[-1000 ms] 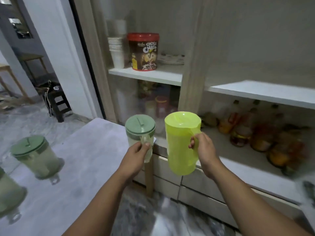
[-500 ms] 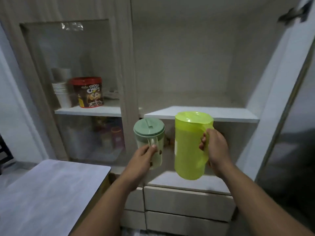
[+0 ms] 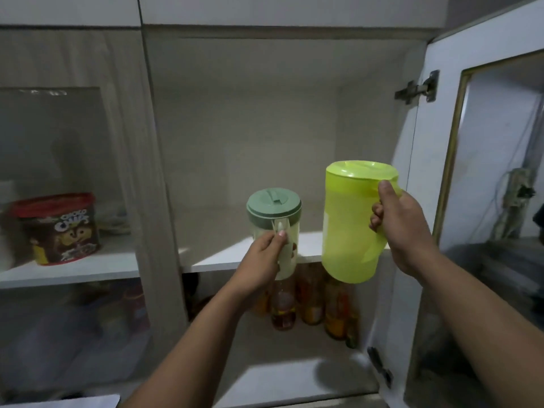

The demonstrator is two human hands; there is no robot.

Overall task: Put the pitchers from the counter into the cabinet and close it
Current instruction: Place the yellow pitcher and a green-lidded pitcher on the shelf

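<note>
I stand in front of the open cabinet. My left hand (image 3: pixel 262 257) grips the handle of a small clear pitcher with a sage-green lid (image 3: pixel 273 212). My right hand (image 3: pixel 403 228) holds a taller lime-green pitcher (image 3: pixel 347 225) by its handle. Both pitchers hang upright in the air just in front of the edge of the white middle shelf (image 3: pixel 223 254), which is bare. The cabinet door (image 3: pixel 482 201), white with a glass pane, is swung open on the right.
Several bottles of amber liquid (image 3: pixel 312 301) stand on the lower shelf beneath the pitchers. Behind the shut glass door on the left sits a red-lidded cereal tub (image 3: pixel 60 228). A corner of the counter (image 3: pixel 73 401) shows at bottom left.
I have come closer to the cabinet, with the view tilting up. Both pitchers have risen to the level of the middle shelf. The counter has dropped almost out of view.
</note>
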